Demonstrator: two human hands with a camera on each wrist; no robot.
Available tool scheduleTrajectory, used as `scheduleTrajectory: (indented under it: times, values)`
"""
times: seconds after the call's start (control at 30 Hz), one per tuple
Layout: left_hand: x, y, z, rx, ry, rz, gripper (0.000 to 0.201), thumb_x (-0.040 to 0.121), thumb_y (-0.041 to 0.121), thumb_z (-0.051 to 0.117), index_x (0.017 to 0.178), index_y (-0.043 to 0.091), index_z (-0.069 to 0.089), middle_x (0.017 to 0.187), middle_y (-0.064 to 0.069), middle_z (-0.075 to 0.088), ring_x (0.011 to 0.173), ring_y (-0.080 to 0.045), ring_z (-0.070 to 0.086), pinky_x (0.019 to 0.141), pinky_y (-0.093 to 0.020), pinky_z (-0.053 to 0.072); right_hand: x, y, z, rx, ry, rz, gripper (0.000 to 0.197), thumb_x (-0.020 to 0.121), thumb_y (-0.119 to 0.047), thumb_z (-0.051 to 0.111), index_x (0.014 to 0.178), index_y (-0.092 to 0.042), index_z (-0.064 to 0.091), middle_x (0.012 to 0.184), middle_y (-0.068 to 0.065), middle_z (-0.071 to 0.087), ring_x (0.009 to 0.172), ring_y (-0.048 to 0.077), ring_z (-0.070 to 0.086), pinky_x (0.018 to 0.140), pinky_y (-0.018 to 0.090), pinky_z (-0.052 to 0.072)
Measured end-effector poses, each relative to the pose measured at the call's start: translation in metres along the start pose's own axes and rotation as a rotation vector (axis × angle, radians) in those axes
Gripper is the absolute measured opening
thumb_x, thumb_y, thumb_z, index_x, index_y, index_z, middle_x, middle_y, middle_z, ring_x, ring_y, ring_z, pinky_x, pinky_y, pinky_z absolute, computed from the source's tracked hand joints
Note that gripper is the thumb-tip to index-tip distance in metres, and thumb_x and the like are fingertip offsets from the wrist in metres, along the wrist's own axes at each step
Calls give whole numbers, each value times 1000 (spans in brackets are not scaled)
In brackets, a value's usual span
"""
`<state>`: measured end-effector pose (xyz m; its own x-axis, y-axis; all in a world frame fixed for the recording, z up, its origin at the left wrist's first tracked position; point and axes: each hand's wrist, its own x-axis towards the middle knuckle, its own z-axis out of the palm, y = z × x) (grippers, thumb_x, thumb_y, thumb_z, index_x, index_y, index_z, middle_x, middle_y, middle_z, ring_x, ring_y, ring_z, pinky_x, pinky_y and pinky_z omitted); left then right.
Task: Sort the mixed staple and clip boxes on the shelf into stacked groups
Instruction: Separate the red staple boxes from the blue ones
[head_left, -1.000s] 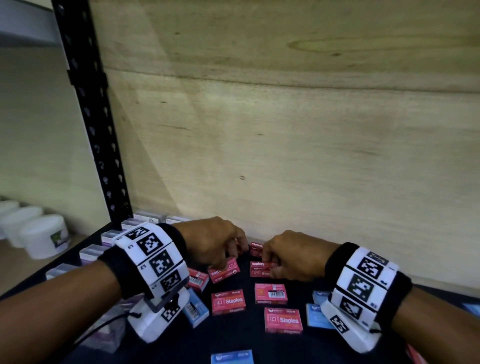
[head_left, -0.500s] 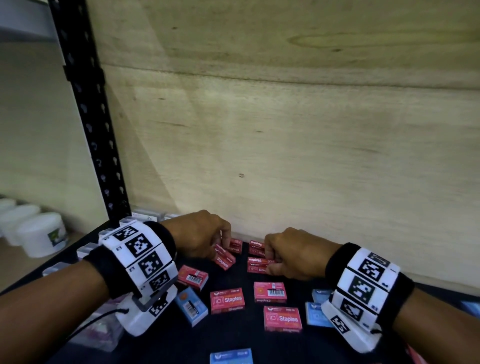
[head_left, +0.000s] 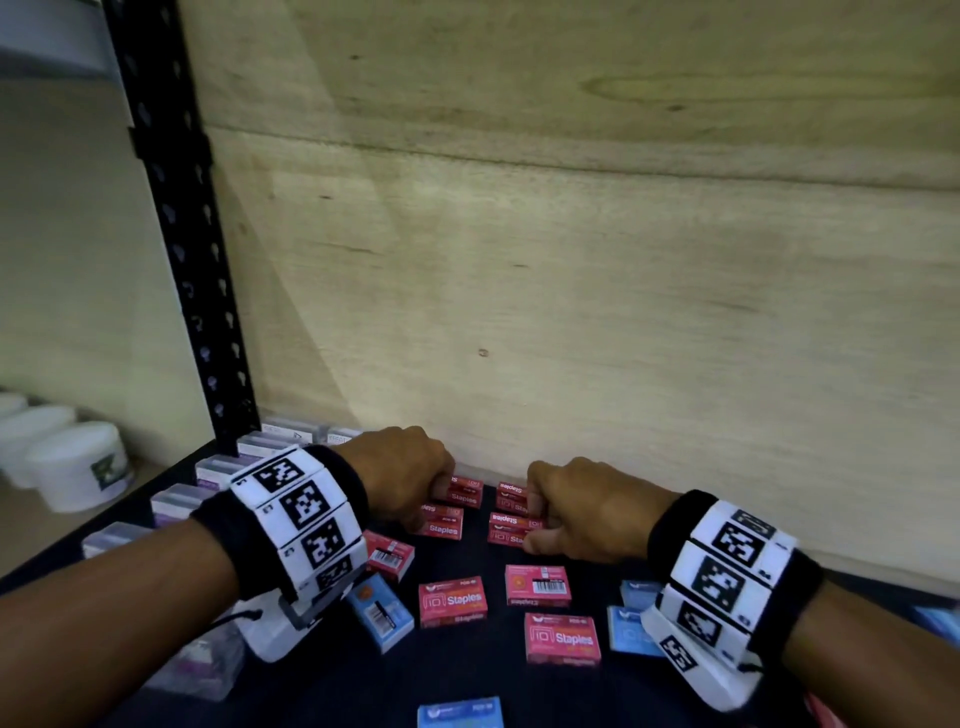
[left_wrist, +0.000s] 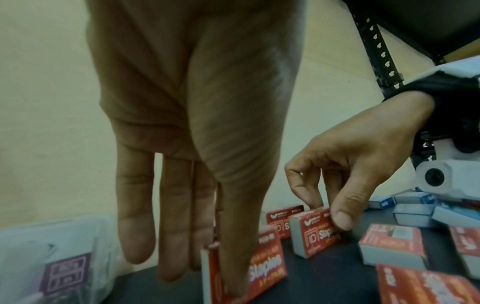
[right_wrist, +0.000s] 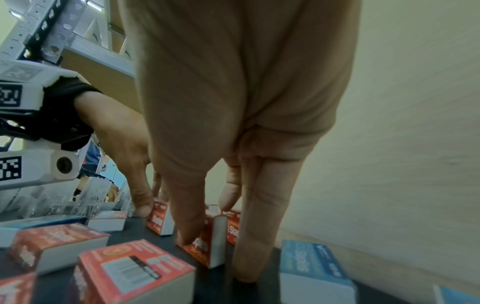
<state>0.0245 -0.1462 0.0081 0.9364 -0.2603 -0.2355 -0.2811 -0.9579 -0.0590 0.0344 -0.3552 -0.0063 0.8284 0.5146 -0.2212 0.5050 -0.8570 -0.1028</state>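
**Red staples being set in stacks against the back wall**

Shelf (head_left: 322, 691): dark, running up to a plywood back wall (head_left: 571, 312); everything below placed against that wall.

Clear clip boxes (head_left: 171, 501): lined up from the wall's left end toward the front edge, already apart from the rest.

Loose red boxes (head_left: 452, 600): lying flat, well out from the wall, some label-up, some barcode-up. Blue boxes (head_left: 379, 610) mixed among them, farther still from the wall.

Red stacks (head_left: 511, 506): four small piles close under the wall, in two pairs.

Left hand (head_left: 402, 475): nearest the wall's left half, thumb and fingers pinching a red box (left_wrist: 267, 261) by its faces, the box on edge on the shelf in the left wrist view.

Right hand (head_left: 582, 512): just right of it, thumb and forefinger gripping another red box (right_wrist: 205, 242), also on edge.

Step in hand, by judgement: gathering reds by the wall, both hands placing at once. Task perhaps a third done, blues untouched.

Next move: letting go cleanly without nudging the neighbouring piles, then reaching back from the wall for the flat reds, squaring edges before stacking. Risk: narrow piles close together, easily toppled by a knuckle.
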Motion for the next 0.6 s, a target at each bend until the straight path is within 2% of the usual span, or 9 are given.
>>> scheduleTrajectory:
  times: [0.07, 0.13, 0.23, 0.3, 0.33, 0.43, 0.5, 0.6]
  values:
    - [-6, -2, -2, 51, 9, -19, 43, 76, 28, 81, 110, 26, 55, 109, 4, 58, 100, -20, 58, 78, -32, 48, -3, 2, 0, 22, 6, -11, 35, 89, -49, 65, 107, -24, 48, 98, -2, 62, 86, 17, 60, 75, 33, 51]
    - [-13, -4, -6, 99, 23, -26, 42, 76, 29, 80, 106, 25, 51, 110, 3, 57, 100, -21, 58, 76, -32, 46, -8, 3, -2, 26, 30, -39, 31, 90, -49, 64, 101, -26, 46, 93, -5, 59, 82, 14, 58, 69, 29, 47]
    - [-24, -5, -9, 102, -18, -19, 29, 77, 24, 79, 98, 27, 58, 95, 8, 60, 93, -18, 61, 72, -29, 47, -17, 4, -6, 10, 86, -119, 25, 89, -48, 65, 89, -28, 51, 87, -9, 57, 76, 10, 55, 63, 26, 42]
    - [-30, -5, -7, 79, -92, -5, 25, 77, 18, 79, 97, 26, 65, 82, 13, 57, 92, -15, 63, 77, -30, 51, -21, 3, -7, 39, 48, -153, 23, 87, -47, 69, 88, -28, 57, 85, -9, 62, 75, 7, 58, 64, 24, 45]
    - [-32, -4, -5, 74, -125, 3, 26, 78, 16, 79, 98, 25, 67, 83, 13, 56, 94, -15, 64, 78, -29, 51, -24, 2, -7, 44, 13, -160, 22, 85, -46, 71, 90, -27, 60, 85, -9, 64, 75, 6, 60, 65, 23, 47]
    - [-36, 1, -4, 116, -170, 17, 35, 77, 13, 80, 108, 22, 67, 98, 5, 59, 102, -19, 63, 79, -29, 49, -28, -1, -7, -3, -65, -157, 28, 82, -45, 75, 101, -28, 64, 94, -11, 68, 80, 7, 63, 69, 24, 49]
    - [-34, 4, -3, 161, -187, 20, 40, 76, 12, 80, 112, 21, 67, 112, 0, 64, 105, -22, 63, 84, -32, 51, -30, -4, -7, -21, -100, -143, 32, 81, -44, 77, 105, -28, 64, 99, -10, 69, 82, 8, 63, 70, 25, 47]
    - [-33, 10, -3, 237, -186, 19, 40, 76, 9, 79, 113, 20, 67, 115, -3, 66, 104, -25, 63, 85, -36, 53, -32, -8, -5, -64, -120, -126, 33, 81, -40, 78, 108, -26, 64, 103, -7, 69, 86, 12, 63, 72, 26, 48]
